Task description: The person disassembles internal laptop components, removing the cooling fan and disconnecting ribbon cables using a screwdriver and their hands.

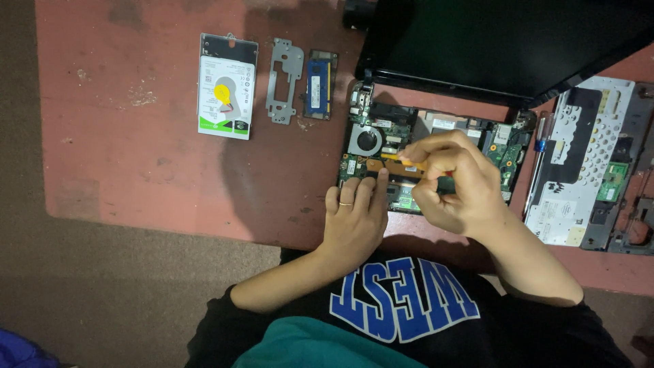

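Note:
An opened laptop base with its green circuit board (381,133) and round fan (368,141) lies on a worn red table (136,163). My left hand (354,218), a ring on one finger, rests flat on the board's near edge beside a copper heat pipe (377,165). My right hand (453,180) is closed around an orange-handled screwdriver (413,165), whose tip is hidden over the board's middle. The laptop's dark screen (497,41) stands open behind.
A hard drive (226,88), a grey metal bracket (285,80) and a memory stick (319,83) lie at the back left. A removed silver panel (579,163), a blue-tipped tool (540,146) and black casing parts (630,204) lie at the right.

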